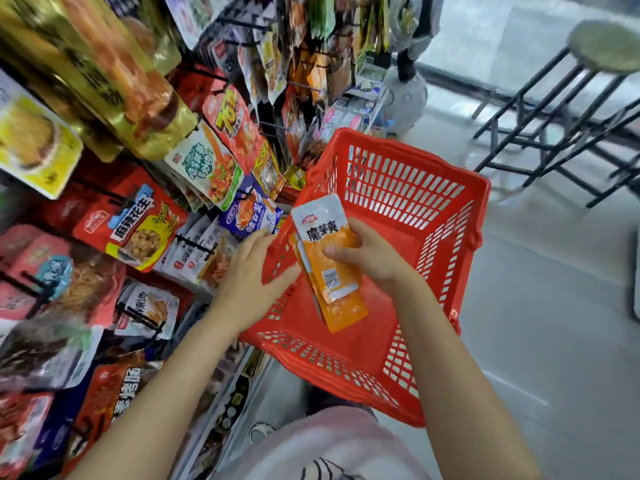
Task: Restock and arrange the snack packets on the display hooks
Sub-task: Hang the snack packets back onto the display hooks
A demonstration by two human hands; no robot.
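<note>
A single wide-angle camera, worn on the person's head, looks forward and steeply down past both forearms. It sits close to the red basket [408, 216] at frame centre, with the display rack [138, 209] of hanging packets close along the left edge. The floor [554, 306] and a stool [604, 46] lie farther off at right.

Basket [398, 188] interior open — packed hooks [194, 240] left.

bare forearms [166, 372], pale pink clothing [332, 441]
</note>
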